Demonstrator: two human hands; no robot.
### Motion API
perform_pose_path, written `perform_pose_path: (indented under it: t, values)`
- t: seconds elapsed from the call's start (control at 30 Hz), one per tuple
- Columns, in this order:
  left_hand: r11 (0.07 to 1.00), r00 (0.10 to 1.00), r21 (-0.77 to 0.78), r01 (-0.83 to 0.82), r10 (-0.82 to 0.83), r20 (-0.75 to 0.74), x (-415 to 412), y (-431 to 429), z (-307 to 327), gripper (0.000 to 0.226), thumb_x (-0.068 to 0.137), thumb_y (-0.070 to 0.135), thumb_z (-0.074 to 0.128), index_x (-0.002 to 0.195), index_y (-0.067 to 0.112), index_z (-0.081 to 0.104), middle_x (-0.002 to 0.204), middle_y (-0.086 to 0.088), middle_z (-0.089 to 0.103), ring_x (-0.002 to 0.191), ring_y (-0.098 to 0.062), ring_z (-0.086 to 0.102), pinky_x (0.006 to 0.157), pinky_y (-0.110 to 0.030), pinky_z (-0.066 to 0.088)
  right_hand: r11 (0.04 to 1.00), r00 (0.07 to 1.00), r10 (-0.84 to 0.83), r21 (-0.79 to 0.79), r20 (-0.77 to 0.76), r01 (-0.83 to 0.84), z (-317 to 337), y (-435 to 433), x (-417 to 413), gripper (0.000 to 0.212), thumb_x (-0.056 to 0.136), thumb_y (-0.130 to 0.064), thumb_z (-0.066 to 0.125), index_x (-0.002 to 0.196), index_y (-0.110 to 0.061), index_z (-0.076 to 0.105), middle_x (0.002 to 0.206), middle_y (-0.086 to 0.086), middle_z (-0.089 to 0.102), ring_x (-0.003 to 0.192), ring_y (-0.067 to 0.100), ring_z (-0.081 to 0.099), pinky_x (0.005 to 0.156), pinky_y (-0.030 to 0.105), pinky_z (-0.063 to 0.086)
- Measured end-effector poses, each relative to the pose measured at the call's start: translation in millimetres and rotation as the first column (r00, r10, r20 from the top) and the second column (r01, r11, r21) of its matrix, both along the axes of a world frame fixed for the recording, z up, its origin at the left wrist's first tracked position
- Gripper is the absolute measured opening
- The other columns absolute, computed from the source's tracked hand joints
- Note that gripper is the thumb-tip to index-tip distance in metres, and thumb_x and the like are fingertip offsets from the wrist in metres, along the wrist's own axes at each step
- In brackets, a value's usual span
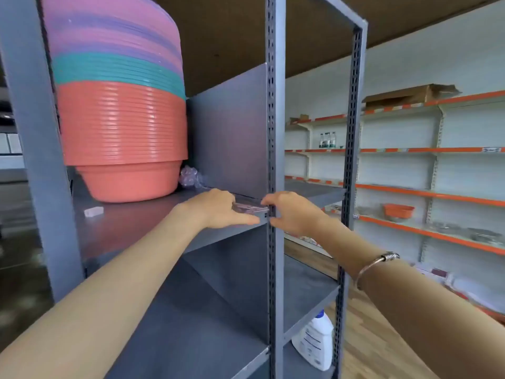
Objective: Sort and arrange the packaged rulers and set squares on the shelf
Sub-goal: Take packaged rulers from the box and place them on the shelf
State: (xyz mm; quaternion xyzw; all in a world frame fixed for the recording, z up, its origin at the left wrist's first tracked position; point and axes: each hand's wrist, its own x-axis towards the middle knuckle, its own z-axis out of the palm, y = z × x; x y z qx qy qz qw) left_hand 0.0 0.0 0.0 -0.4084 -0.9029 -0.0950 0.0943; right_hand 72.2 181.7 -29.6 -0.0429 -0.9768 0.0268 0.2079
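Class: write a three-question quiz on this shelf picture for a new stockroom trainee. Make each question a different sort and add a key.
1. Choose: the lowest bowls in the tall stack of ribbed plastic basins are A teal, B coral, C pink.
2. True or false: the left hand and right hand meet at the flat clear-wrapped packets on the grey metal shelf.
3. Name what circles the right forearm.
Key: 1 B. 2 true. 3 a silver metal bangle.
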Motion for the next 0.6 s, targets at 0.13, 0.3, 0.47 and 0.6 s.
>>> perform_pose_path:
  t: [0.13,0.3,0.47,0.6]
  values:
    - [0.984,0.990,-0.169,-0.055,0.076,0.121,2.8,-8.9,0.9,0.095,0.063,0.080,0.061,0.133,0.017,0.049,0.130,0.002,0.052,0.115,-0.019,0.053,0.094,-0.033,0.046,1.000,1.000,-0.003,0.004,-0.001,0.003,-8.1,-11.2,-15.9,0.055,0.089,-0.009,0.049,0.142,-0.020,0.040,0.143,0.003,0.045,0.128,0.025,0.043,0.101,0.042,0.043]
    - [0.977,1.000,-0.215,0.001,0.001,0.009,-7.5,-7.5,-5.6,0.048,0.081,0.046,0.068,0.111,0.010,0.058,0.102,-0.002,0.058,0.090,-0.023,0.058,0.067,-0.030,0.044,0.998,0.999,-0.053,0.029,0.008,0.052,-18.8,-12.6,-31.6,0.056,0.090,-0.007,0.042,0.141,-0.028,0.041,0.142,0.005,0.047,0.124,0.030,0.047,0.100,0.043,0.045]
    - [0.991,0.984,-0.114,0.066,-0.084,-0.154,-12.5,-6.2,-10.4,0.029,0.094,0.030,0.053,0.104,0.006,0.066,0.096,-0.009,0.065,0.083,-0.029,0.060,0.071,-0.036,0.049,0.988,0.983,-0.055,0.129,-0.175,0.078,-17.3,-13.1,-26.9,0.035,0.092,-0.008,0.041,0.115,-0.021,0.065,0.115,0.006,0.066,0.105,0.029,0.058,0.086,0.036,0.048]
    - [0.986,0.949,-0.057,0.155,-0.164,-0.269,-16.5,-2.5,-10.8,0.022,0.097,0.014,0.047,0.083,0.012,0.064,0.078,-0.007,0.059,0.073,-0.031,0.056,0.065,-0.036,0.047,0.986,0.973,-0.009,0.157,-0.233,0.047,-13.7,-12.8,-12.7,0.030,0.093,-0.009,0.044,0.110,-0.018,0.067,0.110,0.003,0.066,0.100,0.027,0.060,0.080,0.036,0.050]
